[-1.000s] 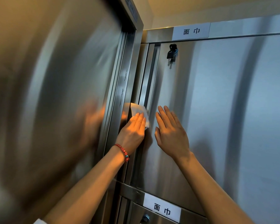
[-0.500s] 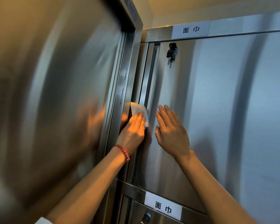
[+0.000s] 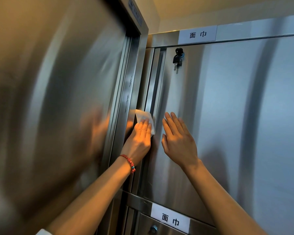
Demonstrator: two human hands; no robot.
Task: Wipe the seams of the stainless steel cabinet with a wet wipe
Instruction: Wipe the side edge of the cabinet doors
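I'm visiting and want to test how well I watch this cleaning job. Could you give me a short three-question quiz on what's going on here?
1. True or false: the left hand presses the white wet wipe against the vertical seam beside the cabinet door.
2. What is the right hand doing? A) holding the keys B) lying flat and open on the door C) gripping a second wipe
3. Fill in: a bunch of keys hangs from the lock near the door's upper ____ corner.

Key: 1 true; 2 B; 3 left
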